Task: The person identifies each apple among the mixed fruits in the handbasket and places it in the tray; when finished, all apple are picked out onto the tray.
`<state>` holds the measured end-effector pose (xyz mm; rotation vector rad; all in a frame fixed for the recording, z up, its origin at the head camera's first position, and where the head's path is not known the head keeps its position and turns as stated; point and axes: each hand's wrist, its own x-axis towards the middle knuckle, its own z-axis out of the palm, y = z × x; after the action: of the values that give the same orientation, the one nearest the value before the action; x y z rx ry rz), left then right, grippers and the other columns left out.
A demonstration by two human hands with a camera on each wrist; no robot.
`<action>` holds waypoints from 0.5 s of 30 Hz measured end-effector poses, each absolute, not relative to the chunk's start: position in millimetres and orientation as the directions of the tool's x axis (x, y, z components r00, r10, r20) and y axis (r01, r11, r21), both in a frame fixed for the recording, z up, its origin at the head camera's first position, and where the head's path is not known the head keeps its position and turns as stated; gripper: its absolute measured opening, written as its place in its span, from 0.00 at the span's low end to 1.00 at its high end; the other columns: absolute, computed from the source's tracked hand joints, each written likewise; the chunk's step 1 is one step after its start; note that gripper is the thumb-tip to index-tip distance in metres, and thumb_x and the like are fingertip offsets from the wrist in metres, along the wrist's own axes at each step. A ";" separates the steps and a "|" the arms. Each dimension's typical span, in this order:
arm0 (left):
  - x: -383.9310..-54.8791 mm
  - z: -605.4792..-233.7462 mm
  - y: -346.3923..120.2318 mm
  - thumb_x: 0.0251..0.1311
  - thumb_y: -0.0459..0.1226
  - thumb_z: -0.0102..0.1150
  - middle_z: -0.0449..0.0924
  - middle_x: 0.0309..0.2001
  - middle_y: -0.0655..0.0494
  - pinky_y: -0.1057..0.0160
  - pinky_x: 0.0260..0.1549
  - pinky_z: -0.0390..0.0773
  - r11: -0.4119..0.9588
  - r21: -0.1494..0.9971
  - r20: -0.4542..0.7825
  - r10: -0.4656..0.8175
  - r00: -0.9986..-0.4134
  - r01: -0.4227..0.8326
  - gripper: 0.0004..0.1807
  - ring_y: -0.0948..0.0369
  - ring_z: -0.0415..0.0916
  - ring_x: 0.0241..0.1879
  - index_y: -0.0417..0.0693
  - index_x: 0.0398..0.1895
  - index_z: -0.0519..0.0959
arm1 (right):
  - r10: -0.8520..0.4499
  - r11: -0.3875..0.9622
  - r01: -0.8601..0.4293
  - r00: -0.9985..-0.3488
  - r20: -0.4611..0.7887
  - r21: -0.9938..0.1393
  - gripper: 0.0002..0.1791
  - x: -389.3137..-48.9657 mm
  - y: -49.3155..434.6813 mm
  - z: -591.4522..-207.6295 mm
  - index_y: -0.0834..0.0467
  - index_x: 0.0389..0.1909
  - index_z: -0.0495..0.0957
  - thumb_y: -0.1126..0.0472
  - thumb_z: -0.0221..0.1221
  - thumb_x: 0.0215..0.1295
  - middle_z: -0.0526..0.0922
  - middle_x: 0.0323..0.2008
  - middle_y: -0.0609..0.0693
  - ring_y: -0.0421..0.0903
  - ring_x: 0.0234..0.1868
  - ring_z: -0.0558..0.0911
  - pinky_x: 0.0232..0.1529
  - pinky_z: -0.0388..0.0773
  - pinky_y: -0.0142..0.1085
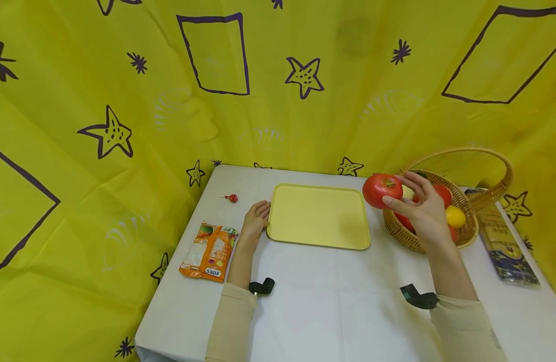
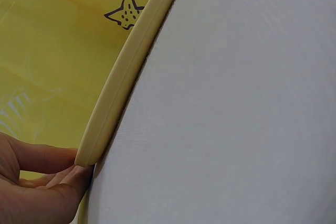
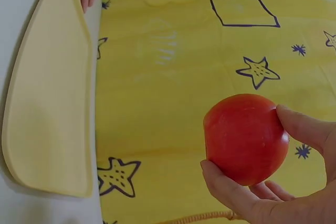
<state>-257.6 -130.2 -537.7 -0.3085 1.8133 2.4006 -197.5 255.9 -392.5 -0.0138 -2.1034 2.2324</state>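
Note:
My right hand (image 1: 425,211) holds a round red fruit (image 1: 381,190) with a greenish-brown mark on top, raised in front of the wicker basket (image 1: 402,240). In the right wrist view, thumb and fingers curve around this red fruit (image 3: 245,139). A shallow pale-yellow rectangular tray (image 1: 320,216) lies on the white table. At its left edge is my left hand (image 1: 256,218). The left wrist view has this hand (image 2: 42,184) pinching the tray's rim (image 2: 118,90) between thumb and fingers.
The tall-handled basket contains several red fruits and a yellow fruit (image 1: 455,216). Beside it lies a gold-and-blue packet (image 1: 504,241). An orange snack bag (image 1: 210,251) and a red lollipop (image 1: 233,198) are on the left. A yellow patterned curtain (image 1: 269,115) hangs behind the table.

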 end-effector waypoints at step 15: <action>-258.1 -541.1 -130.7 0.52 0.08 0.39 0.64 0.76 0.38 0.56 0.77 0.62 -0.267 0.941 -0.224 -0.026 -0.974 -0.209 0.45 0.47 0.60 0.77 0.35 0.78 0.60 | 0.017 -0.019 -0.019 -1.000 0.019 -1.000 0.47 -233.0 215.1 -411.7 0.53 0.78 0.60 0.64 0.74 0.61 0.67 0.73 0.53 0.51 0.54 0.76 0.47 0.83 0.23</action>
<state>-258.1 -130.7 -541.1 -0.2954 1.8263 2.3939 -233.0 215.1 -411.7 0.0025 -2.1817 2.2250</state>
